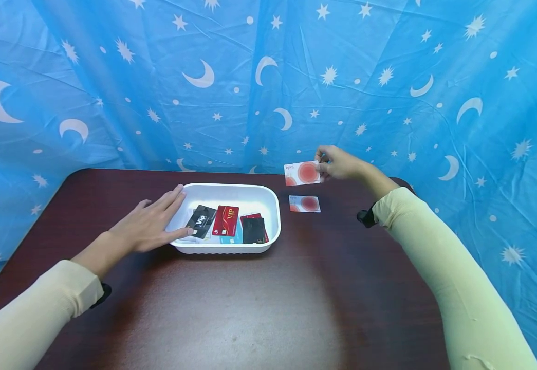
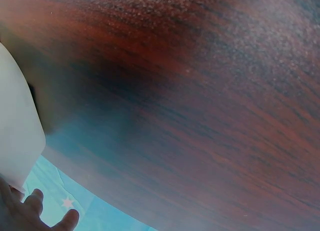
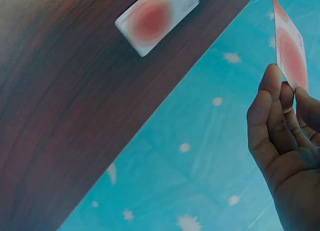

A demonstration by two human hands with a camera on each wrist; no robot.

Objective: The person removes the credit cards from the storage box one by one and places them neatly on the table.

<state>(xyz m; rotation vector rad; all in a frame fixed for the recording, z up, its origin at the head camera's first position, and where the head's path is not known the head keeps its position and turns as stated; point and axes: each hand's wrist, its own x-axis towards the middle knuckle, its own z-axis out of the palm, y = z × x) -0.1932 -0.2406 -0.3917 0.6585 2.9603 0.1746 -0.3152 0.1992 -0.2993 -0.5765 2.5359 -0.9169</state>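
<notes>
Between thumb and fingers my right hand (image 1: 339,163) pinches a white card with red-orange circles (image 1: 302,173), held up above the table near its far edge. A second card of the same pattern (image 1: 304,204) lies flat on the table just below it. My left hand (image 1: 154,221) rests with extended fingers on the left rim of a white plastic tray (image 1: 273,205). Inside the tray lie a black VIP card (image 1: 201,221), a red VIP card (image 1: 225,220), a dark card (image 1: 253,230) and others partly covered. In the right wrist view the pinched card (image 3: 291,56) stands nearly edge-on.
The dark wood-grain table (image 1: 250,298) extends toward me. Behind its far edge hangs a blue curtain (image 1: 259,103) with white moons and stars. Black bands (image 1: 367,217) show at both wrists, by the light sleeves.
</notes>
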